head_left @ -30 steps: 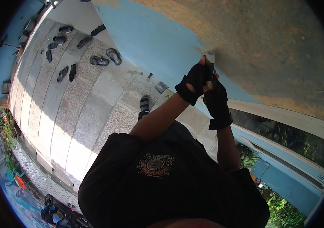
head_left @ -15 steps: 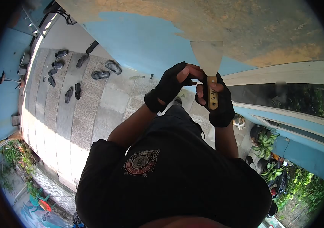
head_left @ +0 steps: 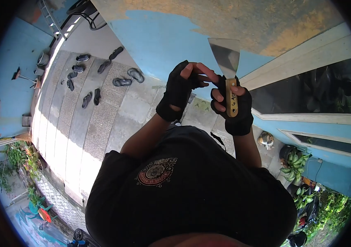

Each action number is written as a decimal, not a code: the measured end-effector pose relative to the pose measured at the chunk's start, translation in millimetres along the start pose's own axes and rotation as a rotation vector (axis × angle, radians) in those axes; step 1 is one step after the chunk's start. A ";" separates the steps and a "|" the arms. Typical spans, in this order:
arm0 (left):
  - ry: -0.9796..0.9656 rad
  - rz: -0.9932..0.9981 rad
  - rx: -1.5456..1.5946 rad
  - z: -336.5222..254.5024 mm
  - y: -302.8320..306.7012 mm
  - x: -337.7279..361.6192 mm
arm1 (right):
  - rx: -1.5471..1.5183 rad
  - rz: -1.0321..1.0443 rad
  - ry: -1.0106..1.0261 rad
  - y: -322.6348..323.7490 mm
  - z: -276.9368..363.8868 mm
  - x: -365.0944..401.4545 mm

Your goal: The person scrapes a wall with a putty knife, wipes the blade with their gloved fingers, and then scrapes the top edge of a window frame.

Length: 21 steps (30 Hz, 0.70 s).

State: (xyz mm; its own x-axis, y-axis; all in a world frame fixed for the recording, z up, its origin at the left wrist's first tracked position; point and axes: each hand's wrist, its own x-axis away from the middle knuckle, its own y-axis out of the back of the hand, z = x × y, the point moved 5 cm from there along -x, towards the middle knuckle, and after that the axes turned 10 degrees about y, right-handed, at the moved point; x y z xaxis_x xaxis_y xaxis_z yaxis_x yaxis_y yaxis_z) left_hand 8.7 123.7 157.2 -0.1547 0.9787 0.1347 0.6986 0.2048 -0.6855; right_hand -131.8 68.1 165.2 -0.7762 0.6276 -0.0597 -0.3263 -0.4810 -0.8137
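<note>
My right hand (head_left: 235,105), in a black fingerless glove, is closed around the wooden handle of a putty knife (head_left: 227,57). Its wide metal blade points up, toward the wall in this view, and dark lettering marks the handle. My left hand (head_left: 185,86), gloved the same way, is just left of the knife with nothing in it. Its fingers are partly stretched and apart, one fingertip right by the base of the blade. Behind the blade is a wall (head_left: 155,45) with blue paint and a rough brownish patch.
Several sandals (head_left: 122,82) lie on the tiled floor (head_left: 101,127) to the left. A window (head_left: 307,90) with a pale frame is at the right, above potted plants (head_left: 294,166). A ladder (head_left: 52,20) leans at the far upper left.
The view has shifted, so the floor and sandals sit farther right. The blade has tilted and catches the light differently. My left hand's fingers have spread a little; my right hand keeps its hold.
</note>
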 end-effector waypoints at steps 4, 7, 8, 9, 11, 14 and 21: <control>-0.354 -0.247 -0.695 19.3 5.3 30.0 | -0.220 0.074 -0.021 -4.8 1.9 29.4; -0.512 -0.098 -0.940 41.4 -17.1 46.9 | -0.220 0.065 -0.056 3.5 -7.0 50.6; -0.653 -0.110 -1.009 50.4 -20.3 55.3 | -0.196 0.053 -0.081 12.7 -13.8 60.4; -0.513 -0.094 -1.071 54.3 -25.5 60.0 | -0.200 0.065 -0.119 12.6 -19.0 70.2; -0.431 -0.070 -1.058 69.0 -23.4 68.7 | -0.205 0.043 -0.126 22.6 -31.9 91.4; -0.382 -0.050 -1.173 95.9 -12.2 77.3 | -0.124 -0.007 -0.089 21.1 -37.4 116.1; -0.193 -0.065 -1.114 93.6 -13.1 83.8 | 0.046 -0.066 -0.021 16.2 -38.6 123.4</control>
State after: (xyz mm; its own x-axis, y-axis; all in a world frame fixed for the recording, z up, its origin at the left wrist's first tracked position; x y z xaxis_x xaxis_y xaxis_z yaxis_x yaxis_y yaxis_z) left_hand -78.7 202.0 110.5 -0.2512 0.9674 -0.0322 0.9035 0.2463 0.3506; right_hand -212.0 161.3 122.3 -0.7634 0.6459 0.0060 -0.4014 -0.4672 -0.7878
